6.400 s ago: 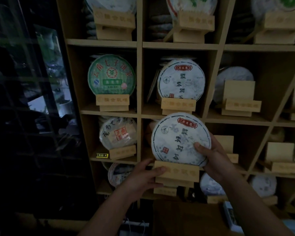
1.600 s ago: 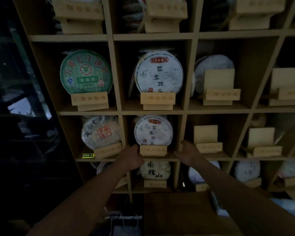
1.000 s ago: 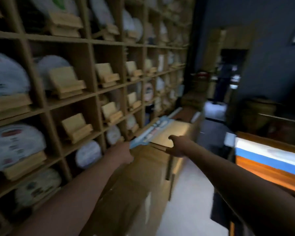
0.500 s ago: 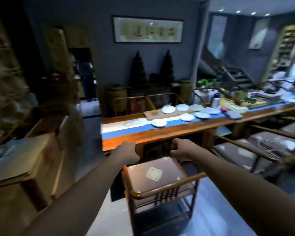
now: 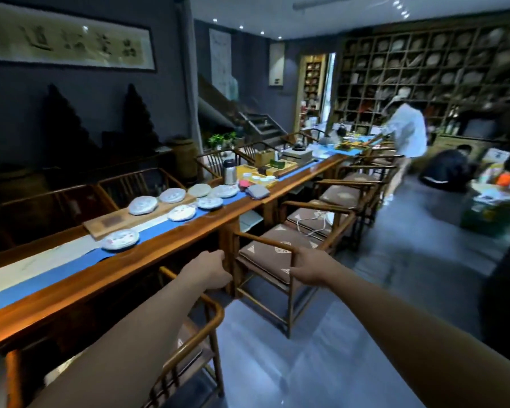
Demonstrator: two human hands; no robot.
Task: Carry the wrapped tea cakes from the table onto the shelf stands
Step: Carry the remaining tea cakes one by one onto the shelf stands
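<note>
7 tea cakes [image 5: 120, 239], long wooden table [image 5: 147, 262]

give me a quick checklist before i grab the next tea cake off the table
1. Both hands free: left hand and right hand hold nothing. Ok.
2. Cakes left to carry: several round white paper-wrapped tea cakes lie on the long wooden table. Ok.
3. Nearest cake unobstructed: lies flat on the blue table runner, nothing on it. Ok.
4. Approach clear: brown wooden armchair stands against the table ahead. Not ok.
5. Wrapper intact: too blurred. Cannot tell.
</note>
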